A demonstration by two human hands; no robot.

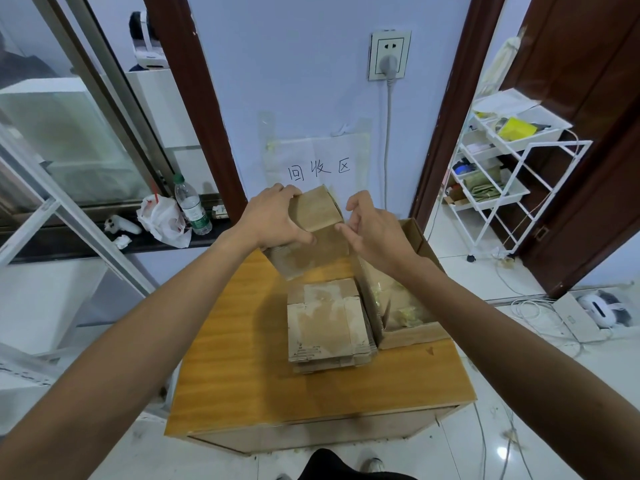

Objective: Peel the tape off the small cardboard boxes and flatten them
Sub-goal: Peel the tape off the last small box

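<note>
A left hand (277,216) grips a small cardboard box (311,233) above the wooden surface (242,375), fingers (287,190) over its top, thumb on its front; the right hand (377,230) meets the box's right edge with curled fingers, though whether they pinch anything cannot be told; below lies a stack of flattened boxes (329,327), just beside an open larger box (412,336); a handwritten paper sign (318,161) hangs on the wall behind.

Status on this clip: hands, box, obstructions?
Left hand grips small box above table. Right hand at its right edge, pinch unclear. Flattened stack below, nothing blocking.
</note>
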